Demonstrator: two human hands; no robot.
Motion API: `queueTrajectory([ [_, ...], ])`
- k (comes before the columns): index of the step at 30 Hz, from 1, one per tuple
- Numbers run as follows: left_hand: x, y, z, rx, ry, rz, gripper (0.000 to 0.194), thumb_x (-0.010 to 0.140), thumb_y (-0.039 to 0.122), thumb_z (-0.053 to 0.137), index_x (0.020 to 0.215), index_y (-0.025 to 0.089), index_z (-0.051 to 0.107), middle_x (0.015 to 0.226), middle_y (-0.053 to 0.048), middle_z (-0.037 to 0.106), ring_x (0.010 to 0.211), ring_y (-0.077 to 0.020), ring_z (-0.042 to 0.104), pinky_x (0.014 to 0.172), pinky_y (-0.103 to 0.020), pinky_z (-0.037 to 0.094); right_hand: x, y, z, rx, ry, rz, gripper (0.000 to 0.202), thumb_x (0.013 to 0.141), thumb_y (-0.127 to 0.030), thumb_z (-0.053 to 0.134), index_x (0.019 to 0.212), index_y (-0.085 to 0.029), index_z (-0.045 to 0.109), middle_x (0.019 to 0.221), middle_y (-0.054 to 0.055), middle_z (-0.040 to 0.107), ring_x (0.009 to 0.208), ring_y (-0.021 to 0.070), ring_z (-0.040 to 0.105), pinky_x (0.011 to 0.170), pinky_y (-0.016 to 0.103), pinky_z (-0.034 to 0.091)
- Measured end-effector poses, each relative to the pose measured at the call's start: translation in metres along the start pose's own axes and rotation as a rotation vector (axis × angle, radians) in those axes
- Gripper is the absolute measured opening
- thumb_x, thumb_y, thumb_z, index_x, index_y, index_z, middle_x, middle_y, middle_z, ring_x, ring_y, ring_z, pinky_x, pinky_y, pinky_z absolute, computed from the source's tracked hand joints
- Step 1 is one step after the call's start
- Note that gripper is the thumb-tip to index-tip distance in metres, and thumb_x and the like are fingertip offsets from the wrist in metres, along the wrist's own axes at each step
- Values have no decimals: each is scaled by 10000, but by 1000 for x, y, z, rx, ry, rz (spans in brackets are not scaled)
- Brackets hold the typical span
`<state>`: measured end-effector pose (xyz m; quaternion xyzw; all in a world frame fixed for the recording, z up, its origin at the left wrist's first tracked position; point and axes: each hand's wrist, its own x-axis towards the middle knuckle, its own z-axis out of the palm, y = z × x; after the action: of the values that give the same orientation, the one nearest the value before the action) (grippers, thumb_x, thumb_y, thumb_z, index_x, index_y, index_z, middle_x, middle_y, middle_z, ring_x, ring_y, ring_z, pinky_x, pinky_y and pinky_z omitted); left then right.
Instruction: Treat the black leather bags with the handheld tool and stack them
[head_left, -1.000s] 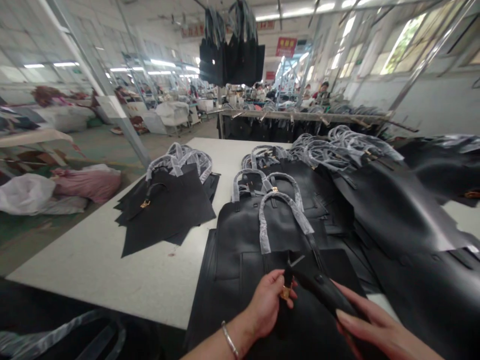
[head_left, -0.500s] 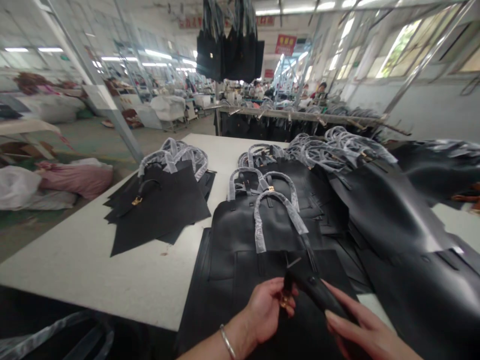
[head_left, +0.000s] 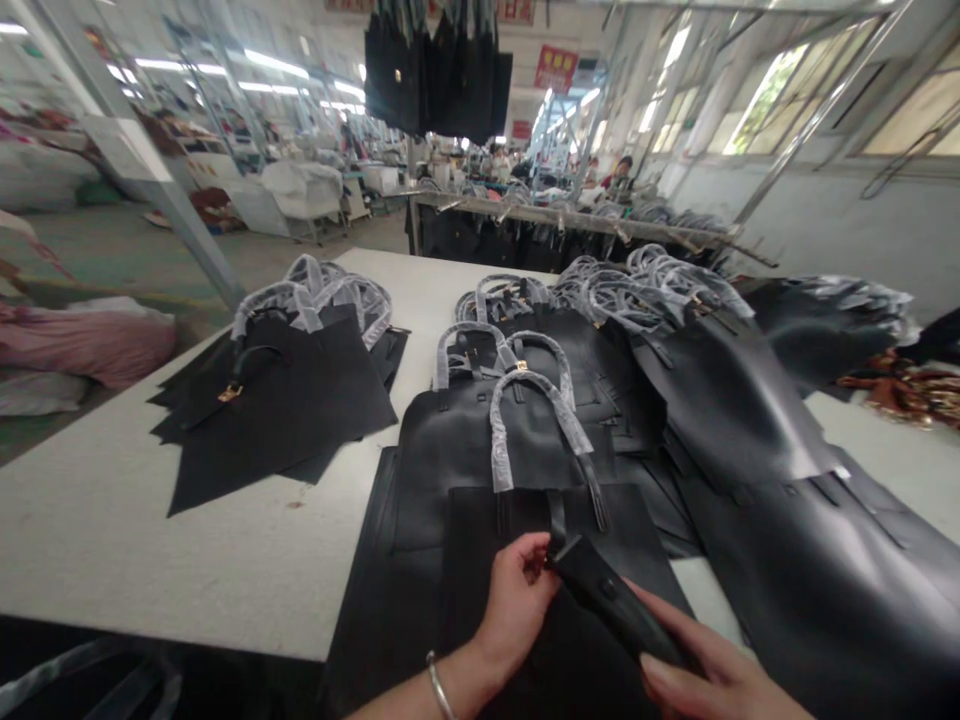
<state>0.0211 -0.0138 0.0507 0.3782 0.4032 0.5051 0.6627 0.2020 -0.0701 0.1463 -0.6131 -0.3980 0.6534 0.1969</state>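
My left hand [head_left: 514,590], with a silver bangle at the wrist, is closed in a pinch on a small gold clasp, now almost wholly hidden by the fingers. Just beyond it, a narrow black tab [head_left: 556,515] rises from the top of a black leather bag panel [head_left: 487,560]. Wrapped around a thick black leather strap [head_left: 611,590], my right hand [head_left: 697,660] holds it slantwise over the panel, its flat end against the left fingertips. Behind the hands, a bag handle [head_left: 540,385] covered in clear plastic arches up.
More black bag panels lie stacked on the right [head_left: 735,400], with a smaller pile [head_left: 277,400] on the left of the pale table [head_left: 247,570]. Finished-looking black bags [head_left: 442,85] hang ahead over a metal rail. A grey post [head_left: 165,190] stands left.
The gold clasp, visible in my left fingers before, is now covered. The strap's end has come down toward the tab, which now stands upright. The view has shifted slightly right.
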Motion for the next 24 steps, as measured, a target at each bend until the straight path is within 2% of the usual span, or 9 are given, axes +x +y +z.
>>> queueTrajectory([
  [5, 2, -1, -3, 39, 10, -32, 304, 674, 144, 673, 975, 129, 704, 839, -51, 705, 754, -157, 611, 692, -235, 440, 2, -17, 6, 31, 127, -40, 925, 729, -561, 666, 1485, -187, 285, 569, -42, 578, 505, 146, 524, 505, 241, 408],
  [10, 3, -4, -2, 67, -11, -23, 292, 677, 129, 629, 955, 135, 718, 844, -48, 707, 769, -169, 616, 694, -244, 441, 6, -12, 3, 14, 16, 29, 901, 703, -558, 693, 1460, -206, 353, 610, -26, 609, 508, 147, 530, 484, 243, 397],
  [13, 3, -1, -6, 160, -76, -44, 347, 698, 117, 597, 1032, 136, 689, 877, -58, 701, 797, -187, 625, 721, -273, 461, 12, -14, 4, 23, 117, -58, 923, 737, -549, 665, 1485, -172, 277, 634, -29, 610, 503, 138, 524, 502, 249, 404],
  [16, 10, 11, -22, 573, -33, 97, 312, 743, 104, 546, 1022, 180, 664, 952, -57, 664, 900, -204, 599, 820, -327, 457, 11, -16, 1, 14, 201, -103, 925, 752, -547, 650, 1489, -153, 255, 578, -43, 585, 489, 142, 511, 501, 254, 399],
  [19, 22, 28, -45, 1131, 150, 286, 231, 764, 153, 581, 986, 189, 635, 1148, -84, 568, 1107, -258, 486, 970, -406, 367, 3, -11, -9, 12, 240, -77, 908, 747, -560, 648, 1473, -144, 295, 542, -45, 569, 526, 161, 533, 530, 265, 427],
  [21, 31, 38, -59, 1365, 218, 287, 340, 765, 238, 638, 1092, 165, 582, 1199, -108, 521, 1122, -277, 455, 974, -416, 348, -4, -1, -17, 32, 272, -69, 928, 736, -573, 653, 1469, -131, 295, 540, -45, 566, 534, 165, 539, 535, 269, 442],
  [23, 38, 46, -68, 1499, 193, 246, 438, 769, 340, 666, 1146, 152, 544, 1127, -106, 541, 1051, -272, 481, 918, -396, 371, -9, 10, -25, 71, 333, -77, 938, 719, -579, 668, 1463, -139, 302, 571, -42, 576, 522, 159, 536, 514, 265, 444],
  [24, 42, 50, -72, 1542, 160, 233, 425, 771, 381, 668, 1115, 159, 556, 1073, -94, 555, 1015, -268, 493, 889, -386, 377, -11, 15, -29, 90, 371, -78, 956, 701, -589, 680, 1460, -144, 306, 589, -39, 583, 514, 158, 537, 500, 264, 447],
])
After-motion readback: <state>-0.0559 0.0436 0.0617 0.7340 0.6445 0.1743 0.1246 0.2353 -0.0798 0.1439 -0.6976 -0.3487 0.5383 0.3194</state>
